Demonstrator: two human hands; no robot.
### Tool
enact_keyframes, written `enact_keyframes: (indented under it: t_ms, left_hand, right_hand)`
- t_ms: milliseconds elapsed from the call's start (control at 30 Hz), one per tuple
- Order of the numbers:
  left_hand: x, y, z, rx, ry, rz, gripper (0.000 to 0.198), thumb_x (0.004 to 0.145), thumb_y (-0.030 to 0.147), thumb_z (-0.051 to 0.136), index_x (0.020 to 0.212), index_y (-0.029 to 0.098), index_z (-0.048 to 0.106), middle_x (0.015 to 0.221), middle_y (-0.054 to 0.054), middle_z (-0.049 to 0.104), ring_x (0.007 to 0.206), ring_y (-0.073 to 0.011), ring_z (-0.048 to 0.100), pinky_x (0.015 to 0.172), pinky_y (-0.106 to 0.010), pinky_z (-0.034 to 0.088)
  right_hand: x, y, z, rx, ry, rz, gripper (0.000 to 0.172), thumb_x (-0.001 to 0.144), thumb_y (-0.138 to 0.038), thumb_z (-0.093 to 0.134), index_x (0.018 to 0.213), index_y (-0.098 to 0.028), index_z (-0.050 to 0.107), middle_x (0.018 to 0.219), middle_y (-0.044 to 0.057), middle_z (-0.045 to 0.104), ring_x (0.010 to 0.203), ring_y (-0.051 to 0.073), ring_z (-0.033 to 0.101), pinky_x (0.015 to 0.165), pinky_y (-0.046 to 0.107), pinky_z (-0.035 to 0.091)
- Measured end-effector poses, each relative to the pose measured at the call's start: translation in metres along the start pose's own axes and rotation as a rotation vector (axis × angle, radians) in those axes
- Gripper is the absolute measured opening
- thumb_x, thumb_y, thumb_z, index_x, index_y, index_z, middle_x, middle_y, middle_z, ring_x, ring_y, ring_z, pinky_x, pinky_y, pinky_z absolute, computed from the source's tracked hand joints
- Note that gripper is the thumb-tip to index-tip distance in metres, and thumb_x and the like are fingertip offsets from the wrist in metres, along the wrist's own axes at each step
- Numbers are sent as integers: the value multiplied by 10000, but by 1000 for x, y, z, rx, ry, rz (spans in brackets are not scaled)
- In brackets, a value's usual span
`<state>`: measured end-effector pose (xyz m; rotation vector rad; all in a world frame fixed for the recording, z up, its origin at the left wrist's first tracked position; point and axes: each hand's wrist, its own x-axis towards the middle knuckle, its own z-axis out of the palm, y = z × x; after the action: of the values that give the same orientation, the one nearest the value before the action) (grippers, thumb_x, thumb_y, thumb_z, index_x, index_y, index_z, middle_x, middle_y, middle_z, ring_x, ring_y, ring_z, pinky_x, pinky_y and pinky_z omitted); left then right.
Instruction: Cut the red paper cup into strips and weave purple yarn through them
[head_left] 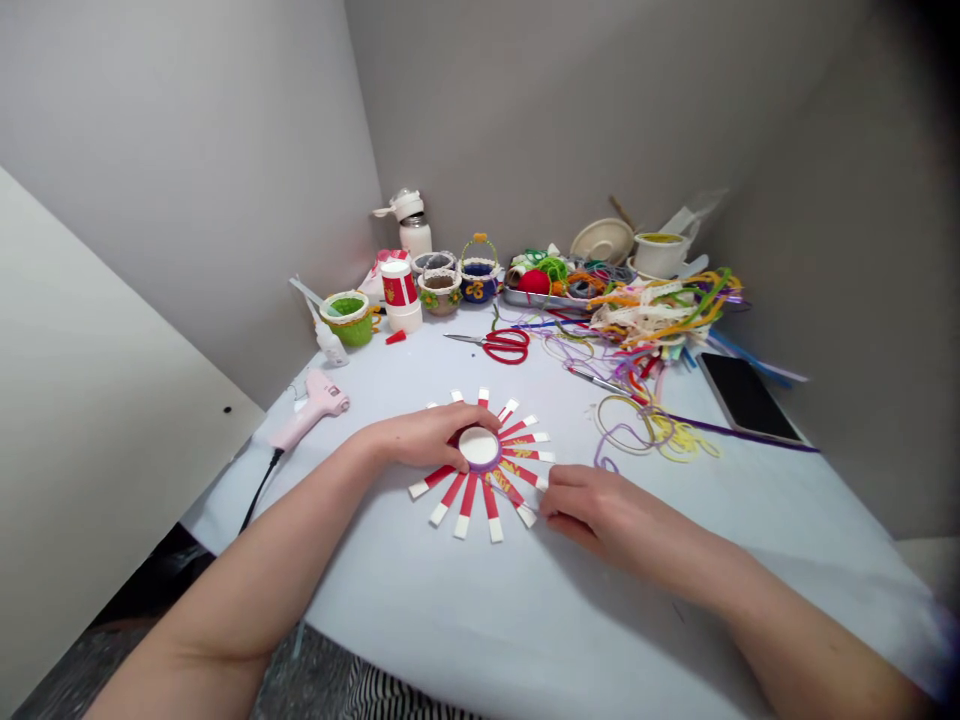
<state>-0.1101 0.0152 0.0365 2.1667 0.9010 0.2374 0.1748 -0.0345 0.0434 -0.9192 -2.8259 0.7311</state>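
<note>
A paper cup (478,449) lies on the table with its wall cut into red, gold and white strips that spread out like rays. Around its round white bottom runs a band of purple yarn (484,468). My left hand (435,437) grips the cup's middle from the left, thumb at the near side and fingers curled over the far side. To the right of the strips, my right hand (577,505) is closed in a pinch on the yarn's thin strand, which stretches from the cup over the near-right strips. Its fingertips are partly hidden.
Red-handled scissors (504,345) lie beyond the cup. At left are a pink glue gun (311,410) and a white bottle (330,343). Small woven baskets (440,290) stand behind. Loose yarn (652,310), a yellow ring (624,424) and a phone (750,398) lie at right.
</note>
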Motion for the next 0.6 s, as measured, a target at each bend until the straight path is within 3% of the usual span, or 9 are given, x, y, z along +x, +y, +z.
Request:
enact_keyframes:
  t_ms: [233,400,600]
  left_hand:
    - [1,2,1,11,3,-30,530,769,150,669,1279,251,564,1304,-46,594,1181,-263,561,999,-353,441]
    - [1,2,1,9,2,-30,525,767,153,664,1273,251,564,1296,-47,597,1184,-267,560,996,-360,442]
    - [1,0,1,4,1,-18,544,754,135,659,1275,254,558,1314,-41,592,1190,-264,557,1004,-355,439]
  right_hand:
    - [-2,-6,11,-106,-97,-34,253,919,-78,489,716,-186,595,799,29,581,678,143,538,580,253,327]
    - [-2,3,12,-224,-6,52,240,906,-87,496,735,-189,630,783,37,587,650,148,528,570,268,307]
    - [17,22,5,-97,174,213,200,923,-137,516,825,-189,682,862,50,642,797,171,612,679,261,402]
